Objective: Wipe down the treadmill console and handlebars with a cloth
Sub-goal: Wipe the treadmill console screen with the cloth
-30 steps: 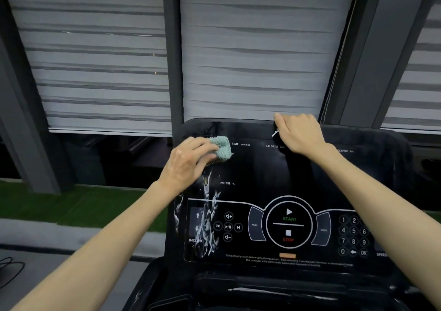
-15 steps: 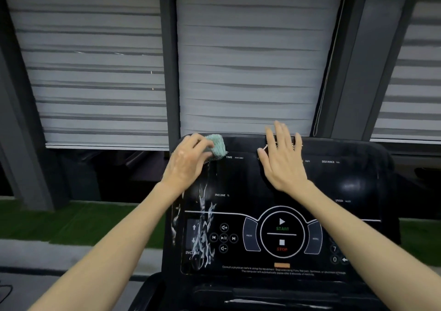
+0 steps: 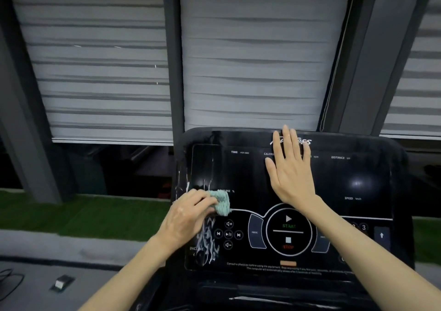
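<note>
Black and glossy, the treadmill console (image 3: 334,179) fills the lower centre and right of the head view, tilted up toward the camera. The left hand (image 3: 188,217), at lower centre-left of the frame, grips a small bunched pale-green cloth (image 3: 220,202) between curled fingers and thumb. It presses the cloth onto the console's left part, just below the words INCLINE % and just above the round volume and playback buttons (image 3: 228,234). White wet streaks (image 3: 210,241) run down the panel directly beneath the cloth.

The right hand (image 3: 291,170) lies flat and released on the upper middle of the console. Its fingers are straight, the fingertips reach the white logo near the top edge, and the wrist sits just above the circular START and STOP control (image 3: 288,232).

Grey slatted blinds (image 3: 250,60) fill the upper frame behind the console. A strip of green turf (image 3: 95,215) crosses the left middle. Below it, on grey floor at lower left, sit 1 small box (image 3: 61,282) and a loop of dark cable (image 3: 9,279).
</note>
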`<state>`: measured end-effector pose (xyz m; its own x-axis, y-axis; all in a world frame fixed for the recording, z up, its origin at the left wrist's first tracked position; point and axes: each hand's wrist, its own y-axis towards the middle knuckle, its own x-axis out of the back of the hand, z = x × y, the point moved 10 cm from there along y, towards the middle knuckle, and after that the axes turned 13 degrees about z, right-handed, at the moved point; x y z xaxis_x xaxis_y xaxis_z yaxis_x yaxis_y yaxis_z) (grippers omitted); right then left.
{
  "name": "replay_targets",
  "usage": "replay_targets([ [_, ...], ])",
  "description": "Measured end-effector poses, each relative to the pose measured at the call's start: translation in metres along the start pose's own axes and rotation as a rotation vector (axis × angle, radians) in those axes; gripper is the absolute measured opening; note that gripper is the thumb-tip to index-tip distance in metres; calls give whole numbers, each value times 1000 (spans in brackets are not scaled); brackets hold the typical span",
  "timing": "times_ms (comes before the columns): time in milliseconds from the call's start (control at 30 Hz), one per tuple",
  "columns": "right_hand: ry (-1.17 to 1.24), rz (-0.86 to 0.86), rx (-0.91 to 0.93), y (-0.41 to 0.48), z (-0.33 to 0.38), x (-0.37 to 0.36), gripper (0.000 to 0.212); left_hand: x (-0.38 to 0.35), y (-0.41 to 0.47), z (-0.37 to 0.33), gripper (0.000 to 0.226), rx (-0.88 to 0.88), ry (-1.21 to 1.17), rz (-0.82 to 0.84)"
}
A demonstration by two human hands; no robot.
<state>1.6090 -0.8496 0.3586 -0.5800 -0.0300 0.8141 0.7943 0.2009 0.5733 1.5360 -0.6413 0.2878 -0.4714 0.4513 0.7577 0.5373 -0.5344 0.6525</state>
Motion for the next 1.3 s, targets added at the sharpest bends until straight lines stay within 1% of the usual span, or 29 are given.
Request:
replay_targets([
  [133,-7,1,5,-2,1,2,62,54,62,34,18,126,26,-148],
  [200,-3,4,5,-2,1,2,62,70,96,41,14,103,70,-128],
  [267,-5,4,1,-2,0,0,62,71,106,41,15,70,80,-94],
  [367,-19,-12,8,-3,1,0,62,56,72,31,16,41,62,-89],
  [533,-11,-30,9,-1,1,2,61,-7,-26,-10,17,4,-78,20],
  [600,-5,-33,9,0,1,3,61,-22,-45,-16,16,-23,-78,71],
  [667,4,-35,16,0,1,3,62,-24,-43,-17,11,-72,-44,107],
  [733,10,-33,15,0,0,3,62,-13,-27,-13,11,-86,-13,89],
  [867,7,-20,16,-2,1,3,62,37,47,19,15,30,42,-72],
  [933,6,-20,14,-2,0,2,62,56,85,28,12,41,85,-90],
  [1000,5,-20,15,-2,-1,1,62,60,97,30,5,29,77,-76],
  [1067,3,-25,18,-3,0,1,62,51,82,25,9,25,57,-72],
  [1133,6,-25,19,-4,1,0,61,32,48,14,15,25,8,-57],
  [1200,9,-31,17,-2,1,2,61,12,13,0,15,9,-42,-37],
  [1300,11,-20,19,-1,1,3,62,-11,-20,-15,13,-21,-94,34],
])
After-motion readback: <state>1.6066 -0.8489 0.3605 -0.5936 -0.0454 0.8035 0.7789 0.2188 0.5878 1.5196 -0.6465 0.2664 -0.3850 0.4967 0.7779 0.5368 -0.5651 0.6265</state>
